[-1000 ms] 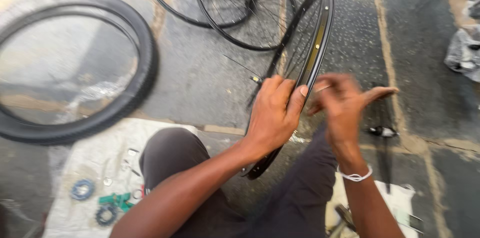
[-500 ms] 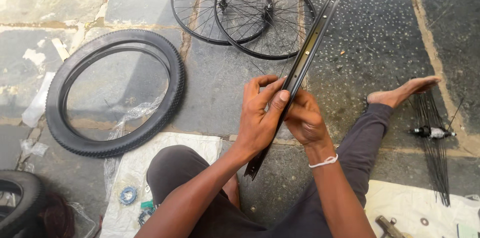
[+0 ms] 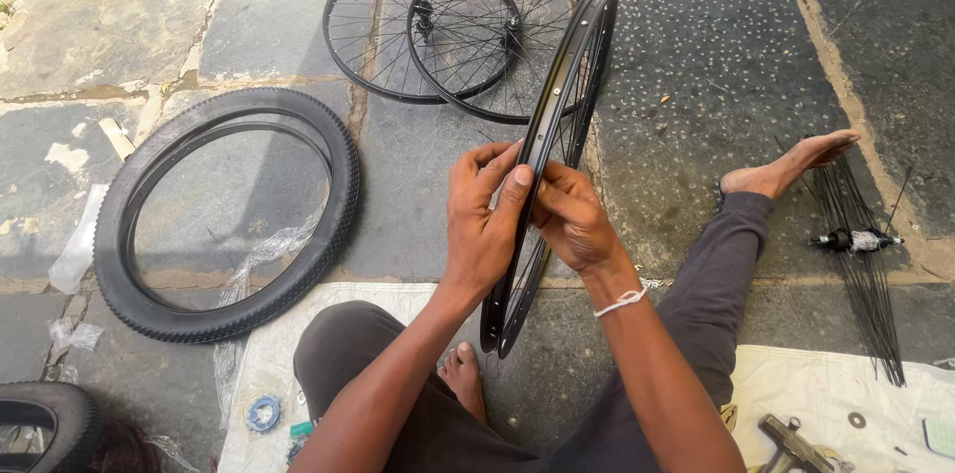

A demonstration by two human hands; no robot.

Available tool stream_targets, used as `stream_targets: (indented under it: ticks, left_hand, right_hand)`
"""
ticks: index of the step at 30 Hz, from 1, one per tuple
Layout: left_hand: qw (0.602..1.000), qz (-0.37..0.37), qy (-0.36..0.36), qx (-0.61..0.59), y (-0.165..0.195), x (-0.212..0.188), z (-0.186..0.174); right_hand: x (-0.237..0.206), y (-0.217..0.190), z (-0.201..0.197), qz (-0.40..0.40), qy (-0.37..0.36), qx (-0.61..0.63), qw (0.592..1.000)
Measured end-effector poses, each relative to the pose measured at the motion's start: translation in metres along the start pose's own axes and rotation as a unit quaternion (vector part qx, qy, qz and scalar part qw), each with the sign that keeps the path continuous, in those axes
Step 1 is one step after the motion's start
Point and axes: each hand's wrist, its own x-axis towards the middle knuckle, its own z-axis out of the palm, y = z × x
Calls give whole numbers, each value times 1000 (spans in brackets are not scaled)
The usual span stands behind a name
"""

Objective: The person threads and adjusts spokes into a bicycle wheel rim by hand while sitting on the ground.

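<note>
I sit on the ground with a black bicycle rim [image 3: 569, 75] standing upright on edge in front of me, thin spokes inside it. My left hand [image 3: 484, 217] grips the rim's left side, thumb on its outer edge. My right hand [image 3: 572, 217] is closed against the rim's right side at the same height, fingers pinched at the rim; what they pinch is hidden. The rim's lower end [image 3: 497, 329] rests between my legs.
A black knobbly tyre [image 3: 224, 209] lies at the left. Two spoked wheels [image 3: 468, 30] lie overlapping at the back. A hub with loose spokes [image 3: 858, 239] lies by my right foot [image 3: 791, 163]. White sheets [image 3: 841, 393] hold small parts and a tool [image 3: 791, 443].
The view has tilted and pulled back. My right hand, a second ago open beside the rim, has closed onto it next to my left hand. The rim stays upright.
</note>
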Motion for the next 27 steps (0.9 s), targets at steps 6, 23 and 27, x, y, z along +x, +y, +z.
stream_targets:
  ticks: [6, 23, 27]
  left_hand:
    - [1000, -12, -1, -5, -6, 0, -3]
    - [1000, -9, 14, -2, -8, 1, -2]
    - [1000, -16, 8, -5, -7, 3, -4]
  right_hand:
    - [1, 13, -10, -5, -37, 59, 998]
    - [5, 12, -6, -13, -23, 64, 998]
    - [7, -7, 10, 28, -30, 32, 999]
